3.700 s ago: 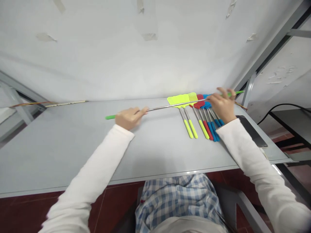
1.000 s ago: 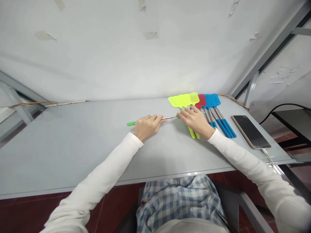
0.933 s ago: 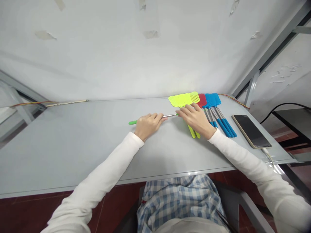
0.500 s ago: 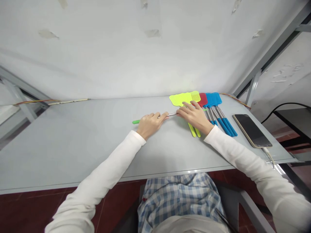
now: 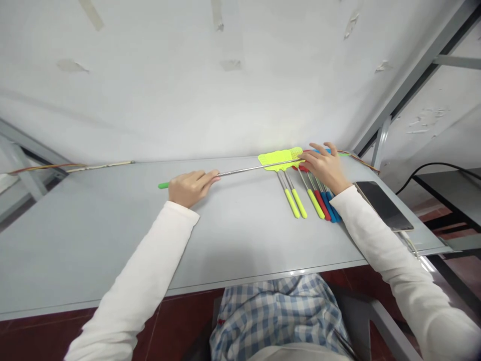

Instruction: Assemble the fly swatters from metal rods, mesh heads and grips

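A green-handled telescopic fly swatter (image 5: 244, 170) is stretched out level above the table, its thin metal rod running between my hands. My left hand (image 5: 191, 188) is closed around the handle side, with the green handle end poking out to the left. At the far end of the rod, my right hand (image 5: 326, 169) pinches it, some fingers raised. That hand hides most of the swatter's head; only a sliver of green shows past it. Beneath the rod lie yellow fly swatters (image 5: 280, 157), and beside them a red fly swatter (image 5: 322, 206) and blue ones (image 5: 332, 209), partly covered by my right hand.
A smartphone (image 5: 383, 205) with a white cable lies at the right of the grey table (image 5: 112, 235). Behind stands a white wall (image 5: 169, 90) with tape scraps. Thin wires run along the back edge, and metal frame bars rise at both sides.
My hands have moved apart, the left one leftward and the right one rightward. Much more of the metal rod between them now shows; the swatter has become longer.
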`<state>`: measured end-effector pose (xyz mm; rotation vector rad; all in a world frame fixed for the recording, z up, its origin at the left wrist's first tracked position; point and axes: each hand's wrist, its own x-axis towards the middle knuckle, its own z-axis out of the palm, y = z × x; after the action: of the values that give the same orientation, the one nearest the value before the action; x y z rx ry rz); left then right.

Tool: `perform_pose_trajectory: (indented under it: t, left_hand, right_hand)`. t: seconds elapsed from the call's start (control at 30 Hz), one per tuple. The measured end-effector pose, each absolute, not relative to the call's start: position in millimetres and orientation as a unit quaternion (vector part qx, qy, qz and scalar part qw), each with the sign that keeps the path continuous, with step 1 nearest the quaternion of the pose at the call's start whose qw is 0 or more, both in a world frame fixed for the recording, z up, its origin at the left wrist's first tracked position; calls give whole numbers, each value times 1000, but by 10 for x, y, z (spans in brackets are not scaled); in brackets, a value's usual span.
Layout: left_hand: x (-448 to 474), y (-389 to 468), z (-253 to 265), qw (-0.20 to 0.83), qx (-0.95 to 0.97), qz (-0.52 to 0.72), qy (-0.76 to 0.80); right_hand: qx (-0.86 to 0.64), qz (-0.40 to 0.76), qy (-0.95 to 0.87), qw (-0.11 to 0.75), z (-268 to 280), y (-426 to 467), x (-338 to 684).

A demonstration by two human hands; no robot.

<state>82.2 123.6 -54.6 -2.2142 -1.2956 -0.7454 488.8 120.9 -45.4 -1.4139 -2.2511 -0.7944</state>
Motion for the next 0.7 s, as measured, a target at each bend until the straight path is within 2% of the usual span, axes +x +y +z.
perform_pose_trajectory:
  t: [0.23,0.43,0.7]
  left_hand:
    - [928,1165,-544,190,-813,-234,-498]
    - [284,1236,-491,217,-804,-246,-496]
    - [-381,1266,-498,252,-760,-235,-551]
  right_hand:
    - [-494,-265,-809,175,-492,1231,4909]
    - [-606,-274,-723,189,-454,1302,5478]
    - [-622,-276,-696,227,-377,1346,5698]
